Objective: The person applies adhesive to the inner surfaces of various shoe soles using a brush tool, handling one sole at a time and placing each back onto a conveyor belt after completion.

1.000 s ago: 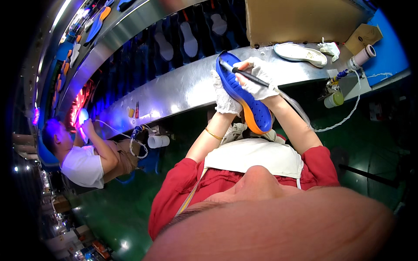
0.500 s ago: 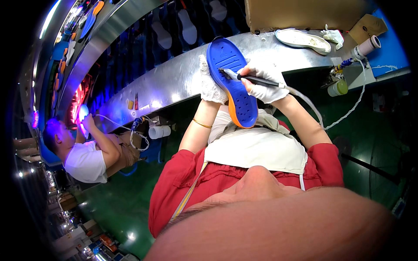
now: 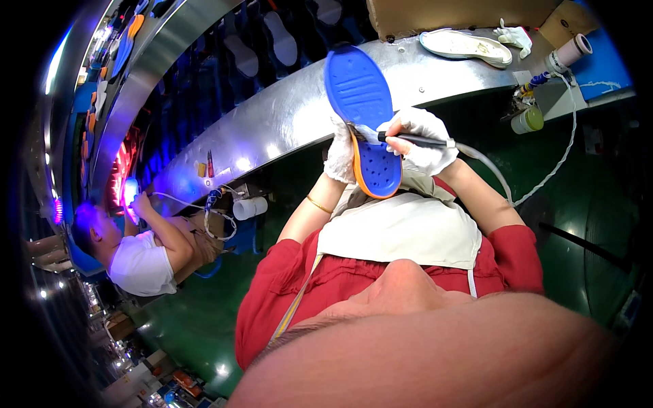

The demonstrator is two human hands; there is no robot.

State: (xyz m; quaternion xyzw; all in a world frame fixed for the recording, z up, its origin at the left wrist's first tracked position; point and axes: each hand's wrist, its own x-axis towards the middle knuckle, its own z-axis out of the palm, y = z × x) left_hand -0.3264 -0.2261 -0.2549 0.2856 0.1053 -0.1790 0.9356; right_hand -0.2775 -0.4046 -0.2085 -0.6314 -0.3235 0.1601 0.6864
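A blue shoe sole [image 3: 360,88] with an orange rim is held up in front of me, slanting, its ridged wide end away from me and its dotted heel end close to my apron. My left hand [image 3: 339,162], in a white glove, grips the sole by its left edge near the narrow middle. In my white-gloved right hand [image 3: 426,136] is a brush [image 3: 418,141] with a black handle and a pale tube [image 3: 484,163] running from its rear end. The brush's whitish bristles lie against the sole's middle, reaching toward its left edge.
Beyond the sole curves a metal bench [image 3: 286,115], with grey soles [image 3: 279,39] on a dark line behind it. At the right are a white sole [image 3: 466,46], a loose glove [image 3: 513,39], a cardboard box [image 3: 439,15] and a jar [image 3: 528,121]. A co-worker [image 3: 139,262] sits at left.
The brush has moved down the sole, from the ridged part to the narrow middle near the left edge. The sole has tilted, and my left hand has shifted slightly nearer and right.
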